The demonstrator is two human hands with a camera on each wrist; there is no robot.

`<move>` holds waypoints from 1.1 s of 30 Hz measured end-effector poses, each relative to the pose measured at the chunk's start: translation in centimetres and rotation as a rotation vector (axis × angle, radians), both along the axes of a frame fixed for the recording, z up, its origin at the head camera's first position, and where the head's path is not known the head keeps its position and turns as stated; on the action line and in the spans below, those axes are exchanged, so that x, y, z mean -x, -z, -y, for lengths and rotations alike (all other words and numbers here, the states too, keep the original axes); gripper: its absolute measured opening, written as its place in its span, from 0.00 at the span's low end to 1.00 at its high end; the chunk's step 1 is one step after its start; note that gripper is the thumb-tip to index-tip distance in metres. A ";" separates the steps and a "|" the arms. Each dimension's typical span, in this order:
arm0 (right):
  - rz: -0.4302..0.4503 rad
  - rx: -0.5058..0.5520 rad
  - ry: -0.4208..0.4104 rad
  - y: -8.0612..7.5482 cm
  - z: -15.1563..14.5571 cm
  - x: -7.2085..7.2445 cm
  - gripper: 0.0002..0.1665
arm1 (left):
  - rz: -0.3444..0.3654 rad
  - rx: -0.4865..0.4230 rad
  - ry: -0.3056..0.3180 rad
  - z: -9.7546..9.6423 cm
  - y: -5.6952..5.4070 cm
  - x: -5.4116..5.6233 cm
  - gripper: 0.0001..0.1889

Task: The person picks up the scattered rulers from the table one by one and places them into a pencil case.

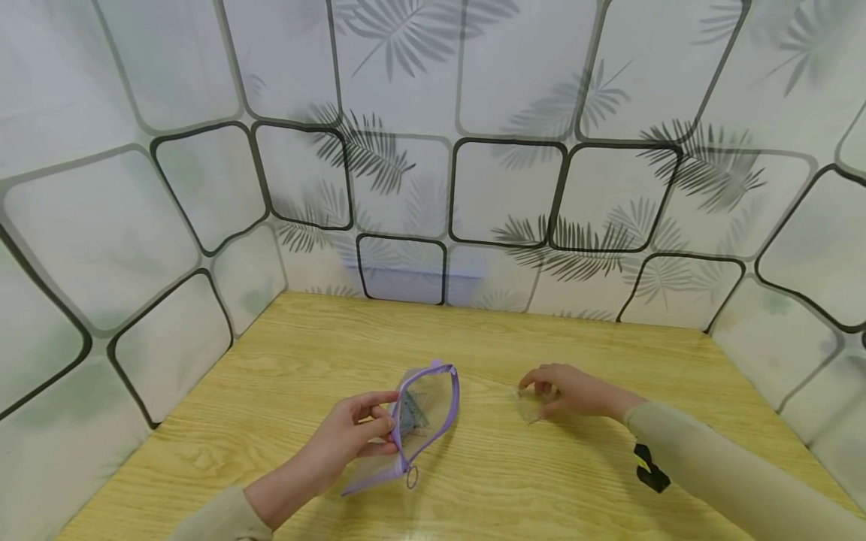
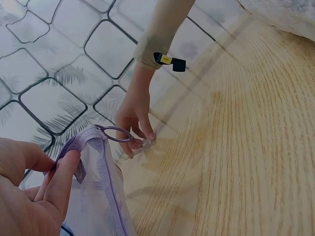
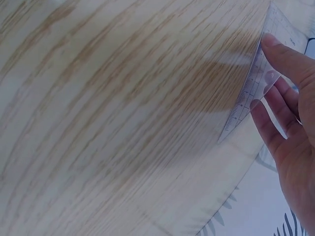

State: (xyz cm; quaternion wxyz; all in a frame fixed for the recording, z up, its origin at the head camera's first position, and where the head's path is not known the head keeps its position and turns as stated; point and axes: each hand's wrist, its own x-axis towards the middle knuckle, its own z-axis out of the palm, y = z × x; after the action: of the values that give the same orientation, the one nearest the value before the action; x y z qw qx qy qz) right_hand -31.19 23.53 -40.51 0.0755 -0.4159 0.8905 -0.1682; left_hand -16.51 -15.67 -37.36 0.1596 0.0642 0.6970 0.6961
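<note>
My left hand (image 1: pixel 355 432) pinches the edge of a see-through pouch (image 1: pixel 443 402) with a purple zip border, its mouth spread wide. A purple ring pull (image 1: pixel 412 477) hangs at the zip's near end. Through the pouch a bluish set square (image 1: pixel 409 413) shows. To the right, my right hand (image 1: pixel 564 391) holds a clear set square (image 1: pixel 529 406) just at the tabletop. In the right wrist view, thumb and fingers grip this set square (image 3: pixel 251 83) from its two faces, and its printed scale runs along the long edge.
The wood-grain table (image 1: pixel 325 330) runs back to a patterned curtain (image 1: pixel 399 188) that encloses it behind and on both sides. A black strap with a yellow mark (image 1: pixel 649 469) hangs from the right sleeve.
</note>
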 end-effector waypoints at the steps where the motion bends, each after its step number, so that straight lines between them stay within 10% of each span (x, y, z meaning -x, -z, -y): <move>1: -0.004 0.000 -0.002 0.0 -0.1 0.0 0.29 | -0.001 0.000 0.001 0.0 0.0 0.0 0.32; 33: 0.122 0.074 0.050 -1.1 0.2 -1.5 0.20 | -0.011 -0.005 -0.032 -0.4 0.1 -0.1 0.31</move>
State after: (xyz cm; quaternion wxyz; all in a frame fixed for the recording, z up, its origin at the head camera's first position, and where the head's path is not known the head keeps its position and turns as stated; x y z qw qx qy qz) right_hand -29.64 23.29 -39.43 0.1099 -0.3849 0.8876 -0.2280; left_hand -16.36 -15.23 -37.44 0.1443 0.0572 0.6970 0.7001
